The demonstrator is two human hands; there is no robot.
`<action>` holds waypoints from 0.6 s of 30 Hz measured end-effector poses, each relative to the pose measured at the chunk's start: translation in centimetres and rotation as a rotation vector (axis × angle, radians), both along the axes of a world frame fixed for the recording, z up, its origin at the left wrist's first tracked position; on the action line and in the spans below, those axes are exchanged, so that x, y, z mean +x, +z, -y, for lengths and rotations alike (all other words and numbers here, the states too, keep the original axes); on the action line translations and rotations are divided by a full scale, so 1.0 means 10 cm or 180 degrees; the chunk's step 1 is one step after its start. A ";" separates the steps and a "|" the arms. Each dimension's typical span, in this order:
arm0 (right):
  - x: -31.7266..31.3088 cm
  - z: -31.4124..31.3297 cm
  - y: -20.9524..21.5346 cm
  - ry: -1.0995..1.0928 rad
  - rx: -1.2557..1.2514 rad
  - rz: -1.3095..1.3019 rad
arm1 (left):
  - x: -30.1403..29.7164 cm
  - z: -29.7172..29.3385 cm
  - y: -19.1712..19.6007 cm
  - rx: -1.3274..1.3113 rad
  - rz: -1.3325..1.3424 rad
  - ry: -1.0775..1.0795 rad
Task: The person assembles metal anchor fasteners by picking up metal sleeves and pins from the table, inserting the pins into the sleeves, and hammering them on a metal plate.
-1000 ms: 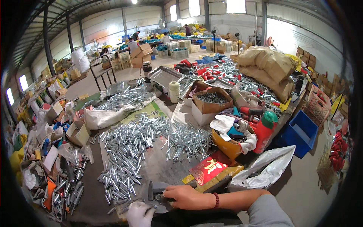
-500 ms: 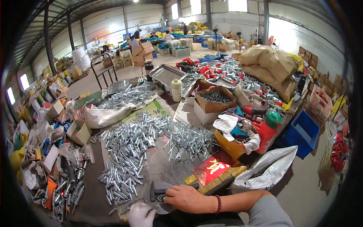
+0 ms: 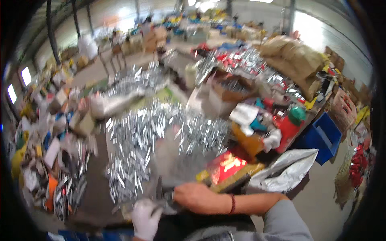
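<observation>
My left hand [image 3: 145, 219], in a white glove, is at the table's near edge with thumb and fingers brought together. Whatever it may hold is too blurred to tell. Beside it, my bare right hand [image 3: 198, 198], a dark red bead bracelet at the wrist, curls its fingers at a grey metal fixture [image 3: 159, 193]. What lies inside that grip is hidden. Just beyond my hands a heap of silver metal tubes [image 3: 130, 148] spreads over the table, and thinner metal pins [image 3: 205, 130] lie to its right.
A red printed packet [image 3: 227, 165] and an open white sack [image 3: 281, 172] lie right of my right hand. Farther along are an orange container [image 3: 247, 142] with gloves, a red bottle with a green cap [image 3: 291, 128], a carton of small metal parts [image 3: 225, 96] and a blue bin [image 3: 319, 138].
The whole view has shifted and blurred. My gloved left hand shows higher, with more of its wrist in view. My right hand stays at the fixture.
</observation>
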State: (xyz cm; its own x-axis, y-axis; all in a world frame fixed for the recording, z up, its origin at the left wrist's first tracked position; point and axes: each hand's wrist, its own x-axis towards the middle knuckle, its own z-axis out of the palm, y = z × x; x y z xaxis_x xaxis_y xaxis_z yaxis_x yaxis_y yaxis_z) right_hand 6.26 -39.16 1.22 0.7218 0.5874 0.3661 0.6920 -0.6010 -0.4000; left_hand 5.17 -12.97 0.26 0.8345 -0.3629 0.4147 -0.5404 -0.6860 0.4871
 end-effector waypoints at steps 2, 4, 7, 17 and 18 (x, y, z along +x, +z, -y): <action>-0.06 0.03 0.08 -0.0175 -0.0197 -0.0019 | -0.02 0.09 0.06 -0.0158 -0.0102 0.0146; -0.09 0.07 0.10 -0.0369 0.0158 0.0196 | 0.02 0.14 0.13 -0.0321 -0.0257 -0.0004; -0.06 0.04 0.09 -0.0348 0.0208 0.0206 | 0.04 0.15 0.13 -0.0477 -0.0184 -0.0041; 0.02 0.06 0.03 -0.0354 0.0223 0.0230 | 0.14 0.22 0.13 -0.0231 -0.0085 0.0025; 0.03 -0.01 0.07 -0.0246 0.0275 0.0238 | 0.09 0.15 0.14 -0.0184 -0.0066 0.0134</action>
